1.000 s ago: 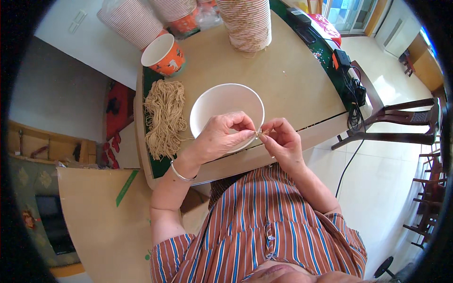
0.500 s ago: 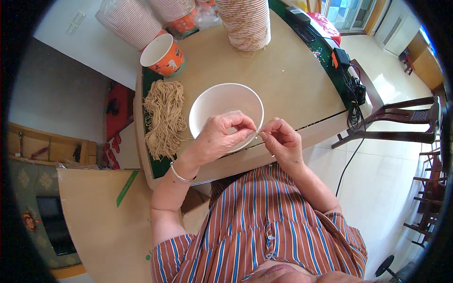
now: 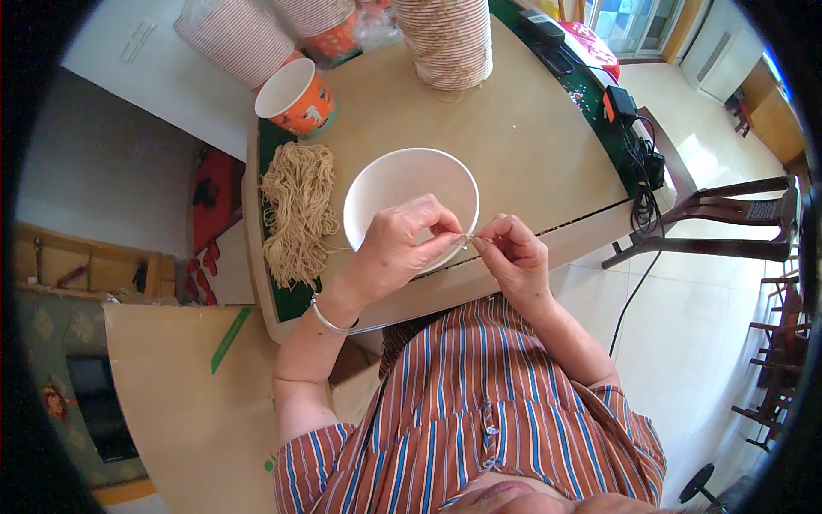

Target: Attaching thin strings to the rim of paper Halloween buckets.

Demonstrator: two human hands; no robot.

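Both the left hand [image 3: 402, 248] and right hand [image 3: 512, 257] pinch a thin cord [image 3: 468, 241] at the white paper bowl [image 3: 411, 206] rim; best keep it taut, fingertips close together

Bright daylight, from window [image 3: 634, 21] top right; floor [image 3: 685, 325] washed pale w/ glare. Soft shadows on desk [image 3: 531, 146]. Centre sharp. Heavy fisheye bend twd rim, black vignette at corners.

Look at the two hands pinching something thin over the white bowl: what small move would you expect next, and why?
Probably the left hand and right hand draw apart or twist the thin strand pinched between their fingertips. Both hands meet at the near rim of the white bowl, and a pile of tan strings lies beside it, within the left hand's reach.
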